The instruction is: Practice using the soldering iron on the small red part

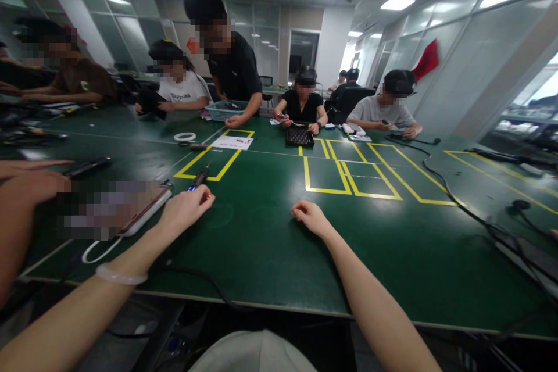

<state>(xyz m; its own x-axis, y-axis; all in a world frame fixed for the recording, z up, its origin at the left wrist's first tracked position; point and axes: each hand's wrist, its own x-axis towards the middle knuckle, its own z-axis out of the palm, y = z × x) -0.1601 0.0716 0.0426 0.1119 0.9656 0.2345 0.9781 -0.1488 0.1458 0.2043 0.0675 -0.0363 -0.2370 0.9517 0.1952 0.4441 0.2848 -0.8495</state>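
My left hand rests on the green table with its fingers curled in, and a pale bracelet circles that wrist. Just beyond its knuckles a dark screwdriver-like tool with a blue band points away from me. Its near end is hidden by the hand, and I see no clear grip on it. Left of this forearm lies a phone-like device with a blurred screen and a white cable. My right hand is loosely closed on the tabletop, with nothing visible in its fingers.
Yellow tape outlines mark the green table. A paper sheet, a white tape roll and a blue basket lie farther off. Black cables run along the right. Another person's hand reaches in at left; several people work opposite.
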